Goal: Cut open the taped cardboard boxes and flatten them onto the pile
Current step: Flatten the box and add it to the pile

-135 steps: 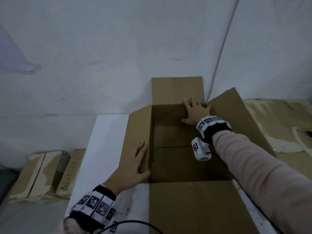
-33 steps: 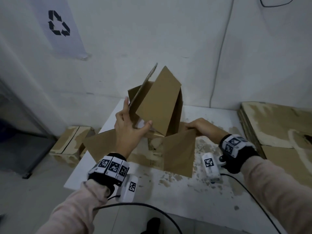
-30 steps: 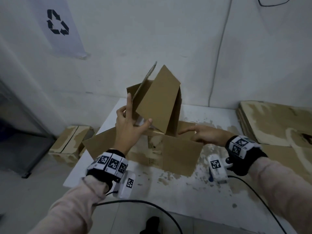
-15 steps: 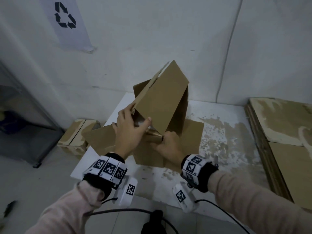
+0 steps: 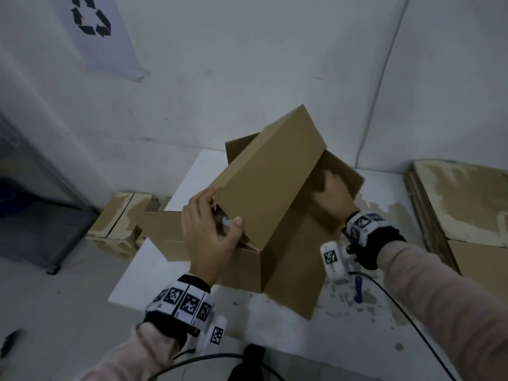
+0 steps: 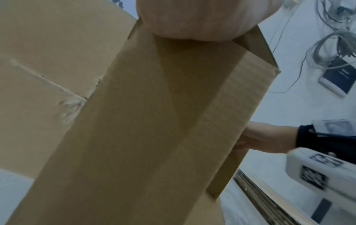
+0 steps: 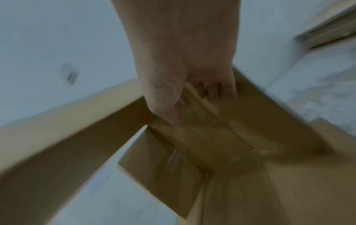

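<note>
Cardboard box (image 5: 270, 193), opened, tilted on the white table (image 5: 343, 342): we grip its near-left corner with our left hand (image 5: 211, 235), our right hand (image 5: 334, 196) clasps a flap edge on its right, nearer the flattened pile (image 5: 464, 204) at far right.

The opened cardboard box (image 5: 269, 193) sits tilted on the table (image 5: 357, 339), against the wall behind. Flattened cardboard (image 5: 461, 204) is stacked to its right. More boxes (image 5: 121, 215) lie on the floor left of the table. A cable (image 5: 406, 320) trails across the table's near right part.
</note>
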`<state>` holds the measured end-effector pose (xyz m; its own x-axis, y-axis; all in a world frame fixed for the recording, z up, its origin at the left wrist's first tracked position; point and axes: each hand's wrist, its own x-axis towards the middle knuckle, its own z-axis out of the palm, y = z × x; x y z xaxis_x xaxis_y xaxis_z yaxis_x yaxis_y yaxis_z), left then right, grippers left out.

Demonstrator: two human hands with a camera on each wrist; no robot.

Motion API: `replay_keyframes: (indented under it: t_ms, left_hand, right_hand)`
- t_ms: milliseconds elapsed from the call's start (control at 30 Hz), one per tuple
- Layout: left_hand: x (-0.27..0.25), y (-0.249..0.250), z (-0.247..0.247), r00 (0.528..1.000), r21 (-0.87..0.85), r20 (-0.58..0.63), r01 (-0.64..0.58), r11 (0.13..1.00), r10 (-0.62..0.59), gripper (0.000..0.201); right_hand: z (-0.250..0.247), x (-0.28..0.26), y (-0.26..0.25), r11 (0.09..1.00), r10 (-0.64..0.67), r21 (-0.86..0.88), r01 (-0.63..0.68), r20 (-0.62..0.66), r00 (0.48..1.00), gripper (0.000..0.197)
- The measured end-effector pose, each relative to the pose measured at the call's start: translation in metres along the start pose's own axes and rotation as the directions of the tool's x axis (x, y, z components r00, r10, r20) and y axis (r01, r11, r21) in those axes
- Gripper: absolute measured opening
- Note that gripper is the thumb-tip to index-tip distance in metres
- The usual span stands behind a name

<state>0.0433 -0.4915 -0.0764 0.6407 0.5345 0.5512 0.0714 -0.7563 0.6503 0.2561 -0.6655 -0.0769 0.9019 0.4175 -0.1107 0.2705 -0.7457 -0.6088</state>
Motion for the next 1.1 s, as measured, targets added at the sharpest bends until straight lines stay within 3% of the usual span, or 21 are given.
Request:
replay_keyframes:
  t_ms: [67,133,233,333,433,567,667,733,800,900,1000,1100]
  left_hand:
    - [0.001,-0.001,0.003,1.000,0.000,-0.005,0.000,1.000,0.000,0.063]
    - [0.004,0.001,0.006,1.000,0.001,-0.002,-0.002,1.000,0.002,0.063]
    - [0.017,0.004,0.015,0.998,0.021,0.069,0.008,1.000,-0.009,0.068]
    - [0.039,0.004,0.032,0.967,0.054,0.254,0.003,0.999,-0.017,0.078]
    - [0.063,0.000,0.057,0.914,0.034,0.403,0.043,0.999,-0.053,0.082]
    - [0.091,-0.004,0.083,0.896,0.107,0.444,-0.015,0.994,-0.034,0.042]
    - [0.103,-0.003,0.097,0.879,0.216,0.471,-0.033,0.976,-0.074,0.029]
    - [0.106,-0.009,0.100,0.834,0.294,0.523,0.017,0.956,-0.175,0.025]
    - [0.103,-0.027,0.094,0.788,0.300,0.538,0.154,0.942,-0.300,0.031]
    - [0.084,-0.078,0.085,0.727,0.267,0.521,0.358,0.895,-0.447,0.034]
    - [0.066,-0.115,0.081,0.661,0.298,0.457,0.517,0.803,-0.595,0.040]
    - [0.072,-0.128,0.084,0.673,0.316,0.380,0.551,0.773,-0.635,0.055]
  right_hand:
    - [-0.015,0.018,0.002,0.987,0.096,0.138,-0.085,-0.073,0.993,0.063]
    - [-0.028,0.035,-0.006,0.957,0.158,0.250,-0.149,-0.018,0.987,0.064]
    - [-0.038,0.054,-0.026,0.873,0.150,0.453,-0.181,0.103,0.983,0.084]
    - [-0.043,0.062,-0.044,0.811,0.114,0.562,-0.165,0.124,0.986,0.113]
    - [-0.051,0.038,-0.072,0.865,0.079,0.485,-0.127,0.119,0.990,0.100]
    - [-0.049,0.025,-0.068,0.910,0.015,0.410,-0.063,0.118,0.993,0.068]
    - [-0.044,0.038,-0.055,0.947,0.066,0.308,-0.093,0.099,0.993,0.016]
    - [-0.042,0.045,-0.040,0.960,0.134,0.232,-0.160,0.121,0.984,0.016]
    - [-0.038,0.047,-0.016,0.966,0.191,0.156,-0.206,0.107,0.976,0.019]
    - [-0.027,0.045,0.021,0.948,0.300,0.097,-0.304,0.058,0.952,0.050]
    - [-0.011,0.049,0.054,0.937,0.349,0.015,-0.350,0.042,0.936,0.041]
    - [0.005,0.055,0.073,0.910,0.379,-0.188,-0.370,0.012,0.925,0.045]
